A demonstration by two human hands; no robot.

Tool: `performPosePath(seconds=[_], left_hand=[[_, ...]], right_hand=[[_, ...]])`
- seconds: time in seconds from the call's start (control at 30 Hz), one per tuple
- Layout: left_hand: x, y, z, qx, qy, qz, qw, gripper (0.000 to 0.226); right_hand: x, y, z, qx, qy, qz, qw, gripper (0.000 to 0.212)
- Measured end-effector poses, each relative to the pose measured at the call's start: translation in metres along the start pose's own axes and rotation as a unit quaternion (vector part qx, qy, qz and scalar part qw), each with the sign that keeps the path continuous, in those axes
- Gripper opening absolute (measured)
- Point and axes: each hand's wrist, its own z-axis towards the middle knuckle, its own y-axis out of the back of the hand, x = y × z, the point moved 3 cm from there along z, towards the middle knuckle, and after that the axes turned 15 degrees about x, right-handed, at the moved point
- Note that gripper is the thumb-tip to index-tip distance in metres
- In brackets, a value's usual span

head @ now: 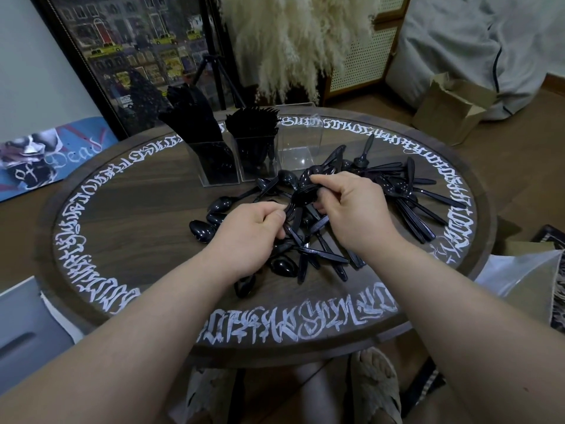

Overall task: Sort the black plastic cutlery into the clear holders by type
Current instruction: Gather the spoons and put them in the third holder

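Black plastic spoons lie scattered over the middle of the round table. My left hand is closed on spoon handles at the pile's near left. My right hand grips a stacked bunch of spoons, bowls pointing away. Three clear holders stand at the back: the left holder is packed with black cutlery, the middle holder is full of forks, and the right holder has nothing in it.
A framed picture, a tripod and pampas grass stand behind the table. A cardboard box sits on the floor at the right. A clear plastic bag lies by the table's right edge.
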Motion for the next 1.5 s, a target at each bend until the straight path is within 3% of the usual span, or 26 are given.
performPosePath(seconds=[0.1, 0.3, 0.43, 0.5, 0.57, 0.67, 0.83, 0.93, 1.07, 1.23, 1.37, 1.5], left_hand=[[-0.003, 0.000, -0.002, -0.010, -0.013, 0.014, 1.000, 0.026], [-0.011, -0.006, -0.007, 0.000, -0.018, 0.190, 0.982, 0.032], [-0.007, -0.008, -0.005, 0.015, 0.003, 0.230, 0.973, 0.034], [-0.008, -0.007, -0.003, -0.003, -0.003, 0.222, 0.975, 0.033], [-0.010, -0.006, -0.001, -0.018, -0.020, 0.203, 0.979, 0.029], [-0.013, -0.010, 0.002, -0.027, -0.039, 0.190, 0.981, 0.024], [-0.018, -0.016, 0.006, -0.044, -0.054, 0.210, 0.975, 0.032], [-0.026, -0.010, 0.007, -0.067, -0.060, 0.261, 0.961, 0.043], [-0.044, 0.020, 0.025, -0.128, -0.083, 0.386, 0.910, 0.050], [-0.056, 0.057, 0.061, -0.158, -0.077, 0.466, 0.867, 0.055], [-0.044, 0.073, 0.084, -0.160, -0.056, 0.491, 0.854, 0.061], [-0.032, 0.079, 0.096, -0.171, -0.052, 0.507, 0.843, 0.063]], right_hand=[[0.000, 0.001, -0.001, -0.023, 0.012, 0.009, 1.000, 0.033], [0.005, -0.002, -0.003, -0.005, 0.029, -0.062, 0.998, 0.032], [0.007, -0.005, -0.008, -0.002, 0.056, -0.098, 0.994, 0.029], [0.005, 0.000, -0.007, -0.016, 0.031, -0.041, 0.999, 0.028], [0.004, 0.006, -0.006, -0.021, -0.019, 0.100, 0.995, 0.026], [0.004, 0.011, -0.007, -0.013, -0.061, 0.282, 0.957, 0.023], [0.000, 0.015, -0.011, -0.021, -0.072, 0.359, 0.930, 0.022], [0.004, 0.037, -0.013, -0.052, -0.049, 0.319, 0.945, 0.024], [0.012, 0.085, -0.003, -0.197, 0.018, 0.158, 0.967, 0.024], [0.020, 0.107, 0.041, -0.271, 0.099, -0.046, 0.956, 0.027], [0.020, 0.087, 0.087, -0.226, 0.146, -0.139, 0.953, 0.028], [0.005, 0.060, 0.119, -0.078, 0.089, -0.232, 0.966, 0.031]])
